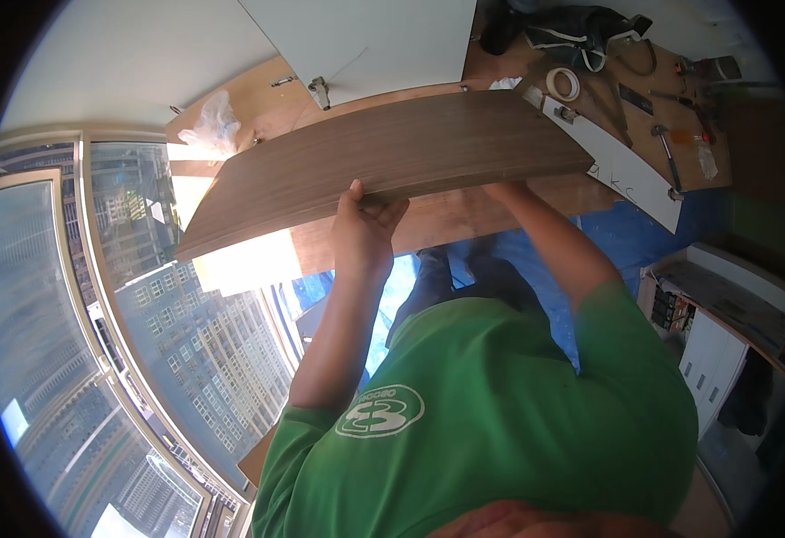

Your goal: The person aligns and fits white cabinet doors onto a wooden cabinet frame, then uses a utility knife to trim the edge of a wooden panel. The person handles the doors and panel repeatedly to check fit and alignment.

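Observation:
A long dark-brown wooden board [392,148] with a visible grain spans the middle of the view, tilted above the workbench. My left hand [365,229] is closed on its near edge, thumb over the edge and the other fingers curled below. Farther right along the same edge, my right hand [505,190] holds the board from beneath. The board hides most of that hand's fingers.
Behind the board lies a white cabinet panel [383,45] with a metal hinge [320,91]. To the right are a tape roll [563,84], a hammer [667,154], a drill [713,68] and a narrow white panel [624,170]. Windows [186,305] line the left; blue sheeting [625,238] covers the floor.

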The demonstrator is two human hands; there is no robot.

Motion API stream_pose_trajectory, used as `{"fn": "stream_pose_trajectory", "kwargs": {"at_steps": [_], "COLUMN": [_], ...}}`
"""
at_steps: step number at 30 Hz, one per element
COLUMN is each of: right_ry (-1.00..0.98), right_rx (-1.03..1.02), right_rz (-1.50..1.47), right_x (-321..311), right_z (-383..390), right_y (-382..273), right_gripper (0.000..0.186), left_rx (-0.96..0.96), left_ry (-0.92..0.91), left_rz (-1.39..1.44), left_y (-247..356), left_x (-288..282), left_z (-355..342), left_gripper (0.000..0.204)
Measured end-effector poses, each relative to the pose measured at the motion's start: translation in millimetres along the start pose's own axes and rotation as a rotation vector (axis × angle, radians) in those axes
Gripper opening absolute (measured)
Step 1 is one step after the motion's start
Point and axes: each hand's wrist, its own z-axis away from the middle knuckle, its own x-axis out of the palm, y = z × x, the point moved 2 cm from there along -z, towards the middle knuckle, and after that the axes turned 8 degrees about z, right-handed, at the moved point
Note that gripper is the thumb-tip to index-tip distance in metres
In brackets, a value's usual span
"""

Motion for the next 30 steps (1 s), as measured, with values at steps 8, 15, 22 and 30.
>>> {"fn": "stream_pose_trajectory", "kwargs": {"at_steps": [8,15,22,30], "right_ry": [-0.238,-0.343,-0.444,-0.490], "right_rx": [0.046,0.072,0.064,0.240], "right_rz": [0.023,0.048,0.083,0.065], "right_x": [46,48,42,-84], "right_z": [-36,-17,31,215], "right_y": [3,26,32,61], "right_gripper": [0.042,0.045,0.049,0.041], "left_rx": [0.005,-0.033,-0.081,-0.359], "left_ry": [0.038,0.034,0.067,-0.032], "left_rz": [-0.065,-0.051,-0.034,0.185], "left_y": [0,-12,-25,-77], "left_x": [3,-12,-30,-113], "left_z": [2,6,10,-4], "left_gripper": [0.071,0.075,0.071,0.056]}}
